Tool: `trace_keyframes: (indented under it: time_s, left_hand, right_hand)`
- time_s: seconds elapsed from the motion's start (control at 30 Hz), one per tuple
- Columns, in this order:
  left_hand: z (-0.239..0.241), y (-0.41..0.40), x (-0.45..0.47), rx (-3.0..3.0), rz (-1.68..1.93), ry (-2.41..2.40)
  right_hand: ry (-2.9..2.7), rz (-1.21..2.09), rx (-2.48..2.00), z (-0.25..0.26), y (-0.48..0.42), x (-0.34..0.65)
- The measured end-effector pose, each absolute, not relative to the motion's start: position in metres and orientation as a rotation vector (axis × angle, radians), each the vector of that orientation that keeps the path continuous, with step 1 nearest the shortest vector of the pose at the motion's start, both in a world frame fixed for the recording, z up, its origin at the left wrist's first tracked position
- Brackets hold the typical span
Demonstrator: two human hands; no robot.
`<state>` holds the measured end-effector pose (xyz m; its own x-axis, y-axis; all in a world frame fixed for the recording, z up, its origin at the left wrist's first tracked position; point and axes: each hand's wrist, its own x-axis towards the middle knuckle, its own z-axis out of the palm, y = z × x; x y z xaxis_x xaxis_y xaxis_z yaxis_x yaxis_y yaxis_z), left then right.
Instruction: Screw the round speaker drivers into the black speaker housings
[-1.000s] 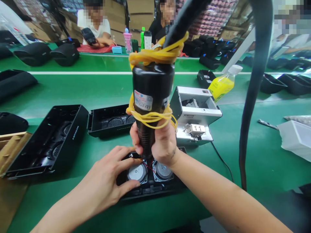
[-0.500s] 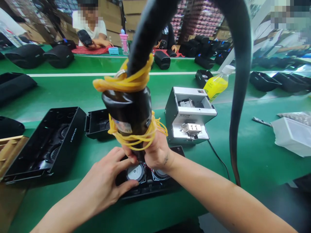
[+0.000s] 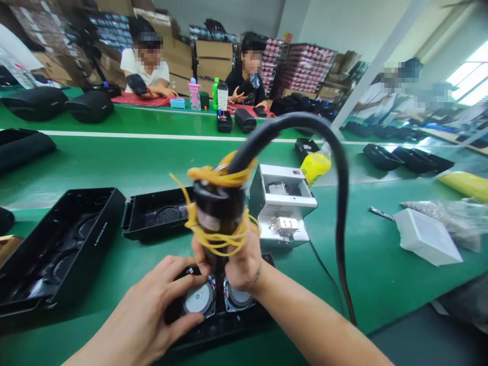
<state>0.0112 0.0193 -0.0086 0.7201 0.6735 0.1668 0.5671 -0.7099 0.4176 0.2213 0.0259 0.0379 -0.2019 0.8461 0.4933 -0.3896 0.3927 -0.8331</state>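
Note:
An electric screwdriver with a dark barrel, yellow rubber bands wound around it and a thick black cable stands upright in the middle. My right hand is closed around its lower part. The tip is hidden behind my fingers and the barrel. Below it lies a black speaker housing holding two round speaker drivers, a left one and a right one partly under my right hand. My left hand spans the left driver, thumb at its lower edge and fingers at its upper edge beside the screwdriver.
A silver screw feeder stands behind the housing, near a yellow bottle. Open black housings lie at left. A white tray and a bag of small parts are at right. Co-workers sit across the green bench.
The view has tilted up, bringing more of the co-workers and room into sight. The screwdriver's top appears farther away and lower. Both hands keep their hold at the left speaker driver.

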Motion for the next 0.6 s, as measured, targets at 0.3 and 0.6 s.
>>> trace_keyframes:
  time_s: [0.3,0.6]
  left_hand:
    - [-0.044,0.017,0.003,2.576,0.641,1.048]
    - [-0.056,0.019,-0.001,2.619,0.672,1.057]
  right_hand:
    - [-1.089,0.342,-0.618,0.093,-0.006,0.336]
    - [-1.095,0.35,-0.719,0.067,-0.007,0.345]
